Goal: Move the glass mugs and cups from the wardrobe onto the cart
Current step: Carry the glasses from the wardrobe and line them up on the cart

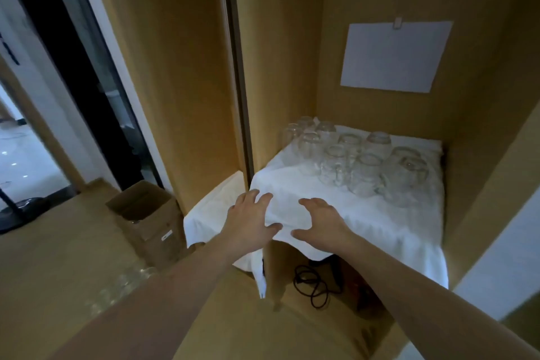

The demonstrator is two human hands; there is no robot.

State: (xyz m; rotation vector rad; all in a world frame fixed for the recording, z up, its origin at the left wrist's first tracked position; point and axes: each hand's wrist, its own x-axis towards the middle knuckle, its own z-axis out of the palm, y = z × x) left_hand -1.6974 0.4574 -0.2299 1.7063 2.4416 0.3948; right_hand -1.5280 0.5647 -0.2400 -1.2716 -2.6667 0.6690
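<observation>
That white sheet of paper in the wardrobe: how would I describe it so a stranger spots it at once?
Look inside the right-hand wooden wardrobe compartment, above the cloth-covered shelf of glass mugs. On the back wall hangs the sheet of paper, held by a small clip at its top edge. It is the only thing on the wall.

1. The wardrobe (181, 67) panels in front of me look like matt, smooth tan wood.
2. The cloth (380, 213) over the shelf is white fabric, soft and creased.
3. The mugs and cups (362, 161) are clear, glossy glass.
4. A matt white paper sheet (394, 58) hangs on the back panel.
5. The box (146, 213) is plain brown cardboard.
</observation>
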